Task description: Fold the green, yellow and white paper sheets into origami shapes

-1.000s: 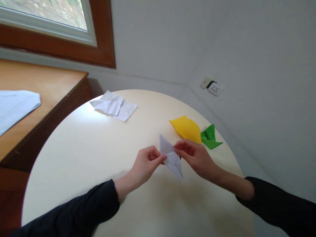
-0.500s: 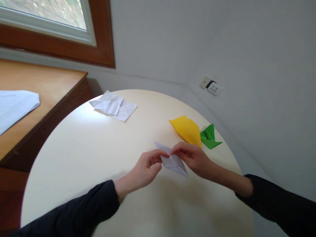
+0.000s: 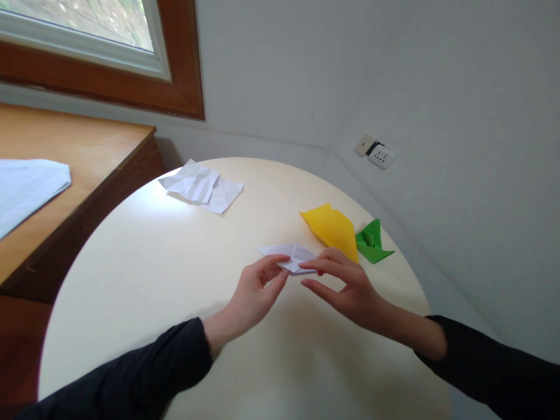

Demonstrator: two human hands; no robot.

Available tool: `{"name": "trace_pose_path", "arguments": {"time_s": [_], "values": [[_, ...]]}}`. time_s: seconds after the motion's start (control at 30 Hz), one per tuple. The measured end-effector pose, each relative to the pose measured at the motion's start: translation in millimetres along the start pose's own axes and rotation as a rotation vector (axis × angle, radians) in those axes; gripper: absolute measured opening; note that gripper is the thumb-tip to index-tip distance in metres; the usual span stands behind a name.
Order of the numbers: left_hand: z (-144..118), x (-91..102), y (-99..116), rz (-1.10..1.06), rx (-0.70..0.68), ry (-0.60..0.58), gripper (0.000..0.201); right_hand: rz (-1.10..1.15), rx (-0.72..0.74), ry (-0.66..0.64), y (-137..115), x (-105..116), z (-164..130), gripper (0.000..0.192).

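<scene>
Centrally: white fold [image 3: 289, 255], small folded paper, held just above table [image 3: 144, 274], lying near flat, pointed end toward the left. L hand [image 3: 256, 291] pinches its near edge betw. thumb and index; fingers closed on it. R hand [image 3: 345, 283] touches the fold's right end w/ index tip; other fingers spread, loose, not clamped. Both sleeves dark. Just behind R hand: yellow fold [image 3: 332, 228], green fold [image 3: 371, 244] touching its right side. Far side of table, well apart: crumpled sheet [image 3: 201, 186]. Wood desk [image 3: 87, 151] at left, w/ pale paper [image 3: 26, 186] on it. Wall socket [image 3: 377, 154] beyond.
</scene>
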State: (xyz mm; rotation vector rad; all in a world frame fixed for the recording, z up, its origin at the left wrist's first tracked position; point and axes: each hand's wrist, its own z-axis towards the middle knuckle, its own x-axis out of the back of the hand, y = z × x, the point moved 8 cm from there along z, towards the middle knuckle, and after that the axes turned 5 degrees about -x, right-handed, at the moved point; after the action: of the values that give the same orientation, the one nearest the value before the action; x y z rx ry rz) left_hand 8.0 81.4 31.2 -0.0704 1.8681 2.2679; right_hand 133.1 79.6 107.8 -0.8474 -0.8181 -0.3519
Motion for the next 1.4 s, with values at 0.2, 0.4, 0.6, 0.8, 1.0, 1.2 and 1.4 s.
{"name": "trace_pose_path", "arguments": {"time_s": [0.2,0.4,0.6,0.8,1.0,1.2,1.4], "values": [[0,-2.7,5,0.008,-0.052,0.004,0.020,-0.066,0.043,0.022,-1,-5,1,0.010],[-1,-2.0,3,-0.001,-0.056,0.023,0.026,-0.088,0.048,0.040,-2,-4,1,0.009],[-1,-0.4,4,-0.010,-0.049,0.043,0.029,-0.096,0.001,0.106,1,-2,-1,0.006],[0,1.9,7,0.006,-0.049,0.061,0.026,-0.033,-0.101,0.061,10,-7,-1,0.010],[0,2.3,7,0.009,-0.071,0.073,0.028,0.110,-0.189,-0.023,15,-14,0,0.007],[1,2.5,8,-0.003,-0.094,0.087,0.030,0.100,-0.256,0.031,20,-13,0,0.021],[0,4.2,8,0.051,-0.098,0.101,0.026,0.176,-0.336,0.026,25,-16,2,0.024]]}}
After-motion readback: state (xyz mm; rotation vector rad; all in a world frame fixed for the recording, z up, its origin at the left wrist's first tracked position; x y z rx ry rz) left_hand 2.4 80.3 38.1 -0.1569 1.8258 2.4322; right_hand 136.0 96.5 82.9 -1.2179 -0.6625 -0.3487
